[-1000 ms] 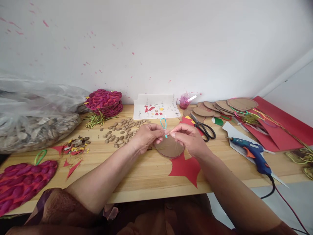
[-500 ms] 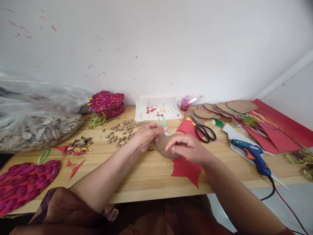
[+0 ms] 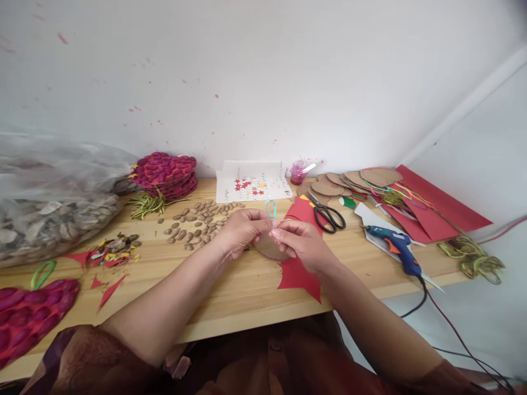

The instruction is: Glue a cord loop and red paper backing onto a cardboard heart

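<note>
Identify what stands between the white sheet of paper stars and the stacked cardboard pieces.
A pink-stained cup stands between the white sheet and the cardboard pieces, as the head view shows.

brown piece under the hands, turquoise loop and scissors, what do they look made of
The brown piece: probably cardboard, matte tan like the stacked pieces.
The turquoise loop: seemingly yarn or cord, thin and curved; its fibre is too small to tell.
The scissors: blades probably metal, greyish with a thin taper; handles black and smooth-looking, perhaps plastic or coated metal.
</note>
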A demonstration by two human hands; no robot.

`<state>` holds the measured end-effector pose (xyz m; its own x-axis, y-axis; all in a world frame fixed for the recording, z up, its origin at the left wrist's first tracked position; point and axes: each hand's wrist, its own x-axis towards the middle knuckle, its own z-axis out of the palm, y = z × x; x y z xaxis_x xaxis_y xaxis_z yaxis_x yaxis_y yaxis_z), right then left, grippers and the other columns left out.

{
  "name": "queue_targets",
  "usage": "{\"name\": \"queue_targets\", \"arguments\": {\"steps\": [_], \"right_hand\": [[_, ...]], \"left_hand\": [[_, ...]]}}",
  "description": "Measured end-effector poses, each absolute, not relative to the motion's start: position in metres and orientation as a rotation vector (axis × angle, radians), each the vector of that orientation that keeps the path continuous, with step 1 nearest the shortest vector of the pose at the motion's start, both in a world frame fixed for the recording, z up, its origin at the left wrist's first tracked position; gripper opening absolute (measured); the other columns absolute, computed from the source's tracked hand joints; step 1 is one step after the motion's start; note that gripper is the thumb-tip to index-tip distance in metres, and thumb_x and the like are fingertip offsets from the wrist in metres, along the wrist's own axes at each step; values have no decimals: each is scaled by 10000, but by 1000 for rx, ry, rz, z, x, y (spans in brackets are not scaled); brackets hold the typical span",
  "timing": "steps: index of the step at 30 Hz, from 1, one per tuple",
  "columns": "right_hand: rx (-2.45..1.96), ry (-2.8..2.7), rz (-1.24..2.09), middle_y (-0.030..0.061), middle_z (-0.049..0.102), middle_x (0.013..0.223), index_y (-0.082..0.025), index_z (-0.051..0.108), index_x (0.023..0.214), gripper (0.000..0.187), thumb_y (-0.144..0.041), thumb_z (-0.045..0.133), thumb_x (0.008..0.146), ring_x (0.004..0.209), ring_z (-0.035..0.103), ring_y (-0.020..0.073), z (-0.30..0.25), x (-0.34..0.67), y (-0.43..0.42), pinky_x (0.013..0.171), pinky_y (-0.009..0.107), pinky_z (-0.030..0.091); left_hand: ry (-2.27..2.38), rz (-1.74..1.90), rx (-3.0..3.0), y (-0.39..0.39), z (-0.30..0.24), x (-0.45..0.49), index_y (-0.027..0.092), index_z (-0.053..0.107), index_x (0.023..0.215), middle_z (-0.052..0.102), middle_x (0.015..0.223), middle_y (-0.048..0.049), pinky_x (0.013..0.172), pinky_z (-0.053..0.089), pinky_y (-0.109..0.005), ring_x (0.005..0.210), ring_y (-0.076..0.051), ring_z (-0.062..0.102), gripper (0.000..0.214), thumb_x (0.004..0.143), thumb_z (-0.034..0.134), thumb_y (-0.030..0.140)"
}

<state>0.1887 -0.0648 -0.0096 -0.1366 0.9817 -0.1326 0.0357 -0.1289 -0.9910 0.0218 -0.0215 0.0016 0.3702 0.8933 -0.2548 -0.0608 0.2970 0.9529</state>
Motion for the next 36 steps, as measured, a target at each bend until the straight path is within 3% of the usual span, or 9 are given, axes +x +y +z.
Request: {"name": "queue_targets", "arguments": {"steps": [5, 9, 13, 18, 21, 28, 32, 36], "right_hand": [[-1271, -1220, 1365, -29, 552, 583, -192, 670, 680, 318, -493, 771, 682, 484, 456, 87, -11, 187, -71, 416, 225, 274], [-1402, -1504, 1278, -23, 581, 551, -199, 684, 699, 286, -474, 690, 777, 494, 478, 109, 1, 209, -84, 483, 253, 345], [-1810, -1721, 488, 35, 673, 680, -205, 685, 703, 303, -457, 607, 854, 643, 579, 181, 15, 278, -106, 623, 318, 404], [-2459, -1256, -108, 120, 722, 925, -195, 672, 901, 333, -499, 669, 766, 848, 653, 284, 14, 385, -140, 705, 374, 437], [-2584, -1147, 102, 128, 728, 955, -184, 660, 935, 394, -514, 702, 724, 866, 667, 278, 5, 416, -154, 711, 361, 443], [-2510, -1118, 191, 66, 702, 776, -219, 650, 695, 268, -437, 779, 607, 813, 644, 271, -3, 420, -141, 666, 335, 395], [-2405, -993, 295, 26, 606, 552, -213, 643, 581, 188, -315, 795, 544, 644, 596, 232, 5, 427, -132, 600, 328, 373], [-2129, -861, 447, -1, 551, 473, -200, 624, 617, 191, -290, 785, 568, 485, 499, 157, 14, 423, -140, 491, 291, 363]], "left_hand": [[990, 776, 1084, -25, -4, 25, 147, 628, 616, 604, 571, 22, 422, 271, -189, 439, -55, 429, 370, 498, 898, 372], [998, 776, 1079, -26, -7, 26, 150, 638, 641, 605, 611, 26, 483, 378, -187, 497, -64, 477, 407, 459, 921, 378], [1064, 813, 1215, -20, -14, 22, 165, 651, 688, 607, 619, 13, 489, 388, -204, 532, -103, 521, 432, 532, 880, 497], [1104, 901, 1531, -10, -23, 19, 177, 612, 636, 554, 536, 23, 454, 329, -214, 475, -99, 441, 414, 635, 804, 543], [1106, 889, 1635, -8, -25, 19, 185, 612, 642, 540, 534, 22, 443, 334, -225, 481, -116, 451, 401, 638, 792, 544], [1172, 772, 1806, -9, -23, 18, 187, 583, 641, 501, 524, 41, 456, 319, -227, 478, -108, 420, 398, 649, 726, 558], [1156, 725, 1852, -6, -25, 17, 181, 602, 645, 523, 530, 37, 470, 324, -231, 486, -111, 439, 356, 672, 695, 523], [1139, 697, 1890, -4, -29, 16, 184, 609, 645, 537, 532, 37, 484, 324, -235, 484, -109, 441, 339, 704, 677, 511]]}}
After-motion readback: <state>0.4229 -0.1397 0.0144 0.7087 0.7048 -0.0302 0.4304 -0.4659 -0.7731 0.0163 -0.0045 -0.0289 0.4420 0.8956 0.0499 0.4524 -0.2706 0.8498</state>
